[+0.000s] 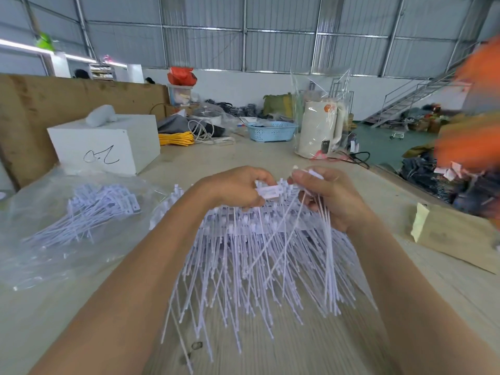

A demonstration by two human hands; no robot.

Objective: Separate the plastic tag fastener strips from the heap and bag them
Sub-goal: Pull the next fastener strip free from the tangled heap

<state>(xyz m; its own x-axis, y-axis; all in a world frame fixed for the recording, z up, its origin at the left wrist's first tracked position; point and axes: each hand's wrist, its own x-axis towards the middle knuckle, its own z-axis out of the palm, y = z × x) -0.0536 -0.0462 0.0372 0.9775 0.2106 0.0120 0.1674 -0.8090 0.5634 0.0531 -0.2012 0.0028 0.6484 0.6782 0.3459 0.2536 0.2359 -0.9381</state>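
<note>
A heap of white plastic tag fastener strips (251,266) fans out toward me on the table's centre. At its far end my left hand (238,188) grips a white tag head of the heap between thumb and fingers. Just right of it, my right hand (327,196) pinches a small bunch of separated strips (328,239), whose thin tails hang down over the heap. A clear plastic bag (32,239) lies flat at the left with a pile of separated strips (94,209) in it.
A white box (108,142) stands at the back left before a cardboard wall (27,109). A bagged kettle (319,128), a blue basket (270,131) and yellow cord (176,138) lie further back. A cardboard piece (454,239) lies right. A blurred orange shape (470,136) fills the right edge.
</note>
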